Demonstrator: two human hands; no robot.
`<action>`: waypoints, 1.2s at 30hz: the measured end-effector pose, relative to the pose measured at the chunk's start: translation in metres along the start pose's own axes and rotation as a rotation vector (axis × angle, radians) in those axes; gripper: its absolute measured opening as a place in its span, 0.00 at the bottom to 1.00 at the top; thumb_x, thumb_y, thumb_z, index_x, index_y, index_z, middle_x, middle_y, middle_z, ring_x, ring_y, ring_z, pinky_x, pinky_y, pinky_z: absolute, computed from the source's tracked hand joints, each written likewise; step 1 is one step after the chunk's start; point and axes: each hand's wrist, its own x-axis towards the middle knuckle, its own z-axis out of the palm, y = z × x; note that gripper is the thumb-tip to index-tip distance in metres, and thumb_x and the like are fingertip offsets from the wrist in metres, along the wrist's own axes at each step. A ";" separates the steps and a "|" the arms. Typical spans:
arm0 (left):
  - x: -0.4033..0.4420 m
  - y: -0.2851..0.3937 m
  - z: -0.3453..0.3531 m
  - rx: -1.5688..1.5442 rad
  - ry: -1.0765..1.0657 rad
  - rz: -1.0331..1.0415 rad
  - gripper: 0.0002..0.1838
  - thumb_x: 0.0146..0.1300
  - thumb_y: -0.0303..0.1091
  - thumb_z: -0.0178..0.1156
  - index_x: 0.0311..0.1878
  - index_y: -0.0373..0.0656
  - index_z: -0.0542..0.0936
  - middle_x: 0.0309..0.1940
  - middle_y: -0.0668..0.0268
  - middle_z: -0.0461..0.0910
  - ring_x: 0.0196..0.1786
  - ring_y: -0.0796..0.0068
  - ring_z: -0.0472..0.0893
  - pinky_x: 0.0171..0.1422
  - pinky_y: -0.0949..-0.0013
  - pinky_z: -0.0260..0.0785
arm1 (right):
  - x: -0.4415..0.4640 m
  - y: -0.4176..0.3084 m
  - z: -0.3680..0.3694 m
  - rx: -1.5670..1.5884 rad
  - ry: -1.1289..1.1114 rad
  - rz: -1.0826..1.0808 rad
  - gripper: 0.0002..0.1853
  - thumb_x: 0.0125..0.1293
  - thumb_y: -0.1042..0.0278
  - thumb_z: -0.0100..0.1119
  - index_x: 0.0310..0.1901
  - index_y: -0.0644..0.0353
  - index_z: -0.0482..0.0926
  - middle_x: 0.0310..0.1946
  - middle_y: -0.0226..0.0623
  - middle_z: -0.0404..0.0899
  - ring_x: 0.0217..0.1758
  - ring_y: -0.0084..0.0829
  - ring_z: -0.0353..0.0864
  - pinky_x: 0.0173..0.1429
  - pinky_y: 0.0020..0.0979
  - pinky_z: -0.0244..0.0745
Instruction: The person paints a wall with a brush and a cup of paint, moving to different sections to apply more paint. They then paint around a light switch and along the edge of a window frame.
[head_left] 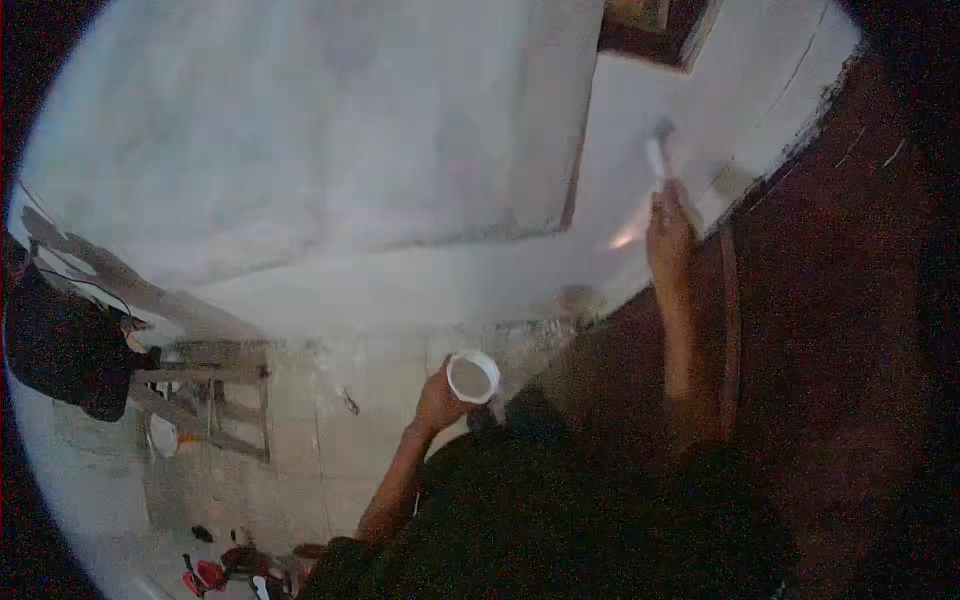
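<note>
My left hand (436,402) is closed around the side of a white cup (452,377), held low in front of my body. Pale greyish stuff shows inside the cup; whether it is paint I cannot tell. Out to the right, my right arm is stretched toward the white wall (400,150). My right hand (671,235) grips a brush (656,155) with a whitish handle and a dark, blurred head. The brush head is at the wall surface, but contact is not clear. A bright glint lies on the wall just left of this hand.
A wooden stool (225,375) stands at the left beside a black bulky object (65,345). Red items (207,577) lie on the tiled floor (300,480), lower left. A dark brown surface (830,330) fills the right. A brown-framed opening (650,35) is at the top.
</note>
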 end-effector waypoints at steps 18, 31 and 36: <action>0.004 0.027 0.006 -0.018 0.020 -0.084 0.49 0.49 0.52 0.83 0.70 0.43 0.70 0.59 0.51 0.83 0.62 0.49 0.84 0.66 0.51 0.77 | 0.011 0.077 0.040 -0.547 -0.497 -0.143 0.16 0.70 0.62 0.60 0.55 0.59 0.84 0.37 0.44 0.85 0.39 0.51 0.85 0.45 0.49 0.80; 0.004 -0.007 0.022 -0.007 0.065 -0.075 0.55 0.47 0.55 0.84 0.74 0.41 0.67 0.63 0.50 0.81 0.64 0.46 0.82 0.66 0.50 0.76 | 0.013 0.122 0.012 0.221 0.105 -0.137 0.24 0.78 0.55 0.61 0.66 0.63 0.80 0.62 0.48 0.84 0.64 0.43 0.84 0.68 0.42 0.76; -0.002 0.020 0.006 0.012 0.093 -0.090 0.50 0.48 0.55 0.84 0.70 0.45 0.72 0.62 0.52 0.82 0.62 0.49 0.83 0.64 0.50 0.77 | -0.075 0.035 0.024 -0.027 0.039 0.073 0.23 0.76 0.55 0.64 0.63 0.64 0.83 0.59 0.48 0.86 0.59 0.43 0.87 0.66 0.42 0.78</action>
